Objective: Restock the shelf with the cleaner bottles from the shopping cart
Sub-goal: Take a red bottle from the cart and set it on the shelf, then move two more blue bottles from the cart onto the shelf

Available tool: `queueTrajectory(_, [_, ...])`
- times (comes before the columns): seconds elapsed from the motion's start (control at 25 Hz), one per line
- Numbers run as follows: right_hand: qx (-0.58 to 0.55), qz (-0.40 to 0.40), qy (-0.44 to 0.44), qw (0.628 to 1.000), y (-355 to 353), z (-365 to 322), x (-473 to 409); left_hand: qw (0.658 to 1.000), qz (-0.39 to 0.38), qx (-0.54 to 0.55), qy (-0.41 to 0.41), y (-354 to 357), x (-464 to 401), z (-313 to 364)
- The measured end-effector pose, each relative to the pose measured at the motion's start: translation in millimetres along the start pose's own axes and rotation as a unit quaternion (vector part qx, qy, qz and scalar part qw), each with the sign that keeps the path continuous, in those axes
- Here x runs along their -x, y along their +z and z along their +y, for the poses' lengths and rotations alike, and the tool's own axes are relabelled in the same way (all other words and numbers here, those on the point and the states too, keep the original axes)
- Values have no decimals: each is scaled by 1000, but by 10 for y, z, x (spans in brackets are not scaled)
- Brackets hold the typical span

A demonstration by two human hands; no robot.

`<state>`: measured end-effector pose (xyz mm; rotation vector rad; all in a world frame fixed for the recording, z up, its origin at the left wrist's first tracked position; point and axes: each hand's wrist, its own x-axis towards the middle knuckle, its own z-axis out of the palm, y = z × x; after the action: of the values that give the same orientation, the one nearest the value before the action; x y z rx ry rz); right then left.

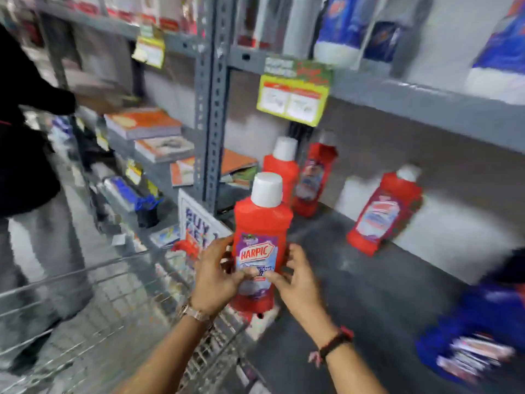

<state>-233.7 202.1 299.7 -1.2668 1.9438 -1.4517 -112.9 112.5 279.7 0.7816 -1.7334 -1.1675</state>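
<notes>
Left hand (216, 275) and right hand (295, 275), centre frame, both grasping a red Harpic bottle (260, 240) w/ white cap, upright at front edge of grey shelf (369, 280). Three more red bottles (383, 211) on shelf behind, mid-right. Wire shopping cart (99, 308) lower left. Second person (25, 137) at far left, blurred.

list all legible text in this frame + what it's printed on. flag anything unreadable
"HARPIC": label of the red bottle between the left hand and right hand.
"BUY 1": white sign by the shelf post; its lower lines are cut off.
Unreadable from blur: small print under HARPIC, the yellow-green tag, labels of the three red bottles on the shelf, and the blue packs.
</notes>
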Motion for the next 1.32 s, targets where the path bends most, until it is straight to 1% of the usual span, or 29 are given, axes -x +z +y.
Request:
queueTrajectory(0.08, [10,86,-7,996,-487,-27,73,998,-34,3,49,468,-94,288])
queueTrajectory(0.2, [14,186,13,982,-970,142,101,993,-93,13,74,1099,-182,520])
queueTrajectory(0.32, [13,221,51,974,-1121,367,25,987,-131,-32,91,1481,-281,473])
queueTrajectory(0.4, [10,229,67,971,-1150,475,-89,987,-128,-46,83,1638,-411,384])
queueTrajectory(0.52, [-1,238,71,969,-1129,536,-188,990,-125,-33,62,1732,-489,328])
queueTrajectory(0.56, [4,267,63,961,-1099,539,-160,989,-133,-20,59,1712,-456,311])
queueTrajectory(0.64, [39,373,18,927,-996,556,-26,989,-137,6,48,1555,-347,230])
queueTrajectory(0.68, [52,410,-27,910,-849,531,49,993,-111,6,41,1359,-283,117])
queueTrajectory(0.72, [60,422,-79,901,-688,475,108,996,-75,-2,37,1145,-239,0])
queueTrajectory(0.76, [71,394,-122,908,-444,436,164,999,-38,-20,24,850,-156,-173])
queueTrajectory(0.8, [82,343,-150,924,-187,388,188,999,-6,-44,0,550,-77,-356])
queueTrajectory(0.84, [84,270,-153,947,179,374,194,996,31,-74,-41,157,58,-585])
queueTrajectory(0.92, [82,108,-106,985,965,408,151,976,102,-123,-146,-641,381,-1077])
queueTrajectory(0.96, [86,22,-67,994,1342,450,128,961,139,-130,-200,-997,564,-1308])
queueTrajectory(1.0, [97,-79,-22,992,1817,529,124,940,180,-132,-259,-1406,808,-1590])
queueTrajectory(1.04, [121,-168,23,978,2201,640,149,916,209,-143,-312,-1714,1051,-1833])
queueTrajectory(1.08, [158,-240,56,956,2547,781,205,889,227,-161,-364,-1955,1291,-2051])
queueTrajectory(1.16, [222,-358,96,902,3255,1148,377,831,250,-186,-461,-2290,1751,-2507])
queueTrajectory(1.24, [266,-446,128,845,3859,1532,579,780,259,-164,-545,-2425,2055,-2948])
queueTrajectory(1.32, [277,-502,169,802,4267,1867,741,745,254,-111,-606,-2404,2219,-3332])
